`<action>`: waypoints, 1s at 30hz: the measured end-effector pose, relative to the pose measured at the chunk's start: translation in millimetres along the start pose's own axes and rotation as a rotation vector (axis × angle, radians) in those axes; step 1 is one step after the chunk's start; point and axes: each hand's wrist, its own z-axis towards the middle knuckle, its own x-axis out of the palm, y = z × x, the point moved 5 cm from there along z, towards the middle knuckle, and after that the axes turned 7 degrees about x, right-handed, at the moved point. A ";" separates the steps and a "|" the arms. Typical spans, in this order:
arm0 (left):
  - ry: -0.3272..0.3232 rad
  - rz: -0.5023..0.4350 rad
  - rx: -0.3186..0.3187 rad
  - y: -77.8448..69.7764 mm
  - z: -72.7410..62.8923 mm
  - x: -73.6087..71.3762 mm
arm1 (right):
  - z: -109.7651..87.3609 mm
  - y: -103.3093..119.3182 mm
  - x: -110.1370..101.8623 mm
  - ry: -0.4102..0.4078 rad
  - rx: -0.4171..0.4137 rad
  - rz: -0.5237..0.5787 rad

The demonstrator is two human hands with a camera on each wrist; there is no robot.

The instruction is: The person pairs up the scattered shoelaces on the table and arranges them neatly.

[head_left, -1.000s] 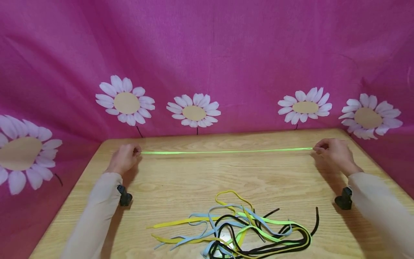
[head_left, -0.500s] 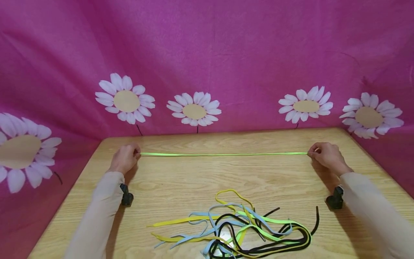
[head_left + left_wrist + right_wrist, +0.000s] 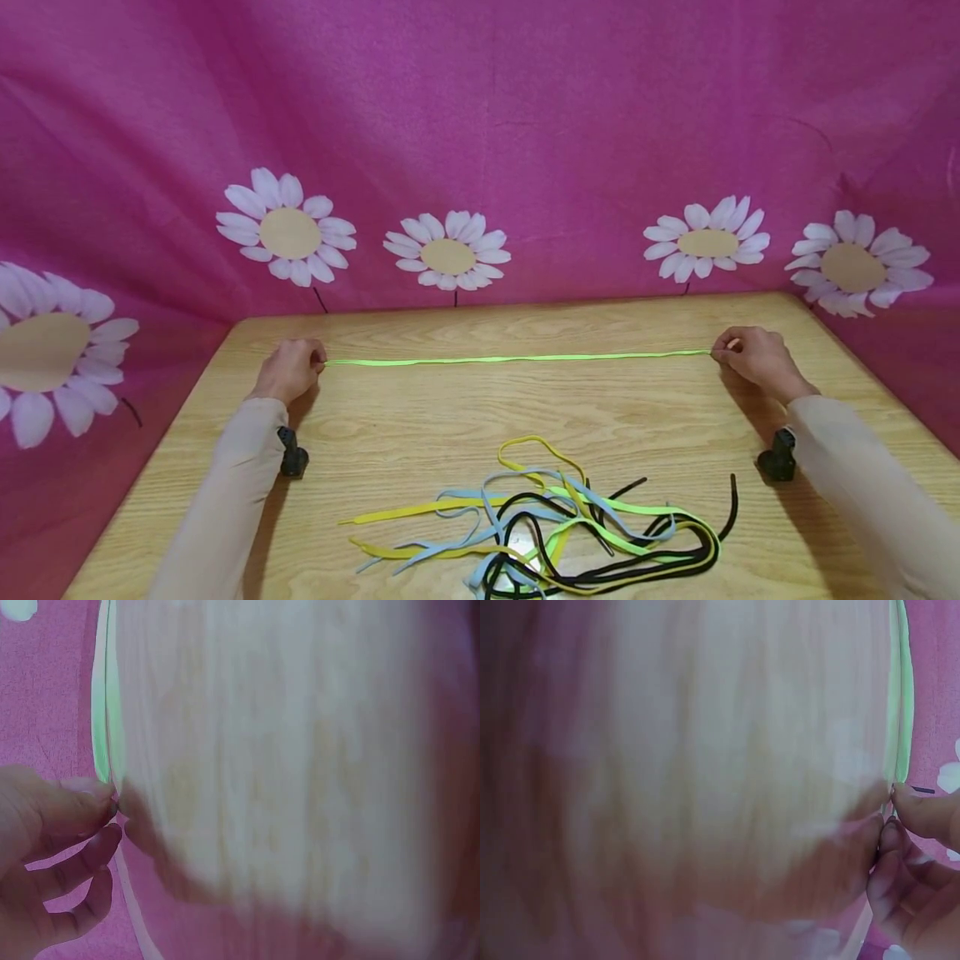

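A neon green shoelace (image 3: pixel 517 359) runs nearly straight from side to side across the far half of the wooden table. My left hand (image 3: pixel 288 371) pinches its left end between thumb and fingertips. The right end is pinched by my right hand (image 3: pixel 761 360) in the same way. Close up in the left wrist view, the green shoelace (image 3: pixel 100 705) leaves the thumb and index fingertip, with the other fingers loosely bent. In the right wrist view the shoelace (image 3: pixel 904 697) shows above the pinching fingertips; the tip itself is hidden.
A tangled pile of yellow, light blue, black and green shoelaces (image 3: pixel 600 580) lies at the table's front middle. Behind the wooden table (image 3: pixel 420 417) hangs a magenta cloth (image 3: pixel 570 133) with white daisies. Dark wrist cameras are strapped to both sleeves.
My right hand has moved a little left and nearer, bringing the lace's right end with it. The green lace looks slightly wavier than before. My left hand has barely moved.
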 end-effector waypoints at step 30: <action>-0.022 0.013 0.508 -184.5 -44.1 7.4 | -92.9 77.8 -24.1 0.131 -0.269 -0.022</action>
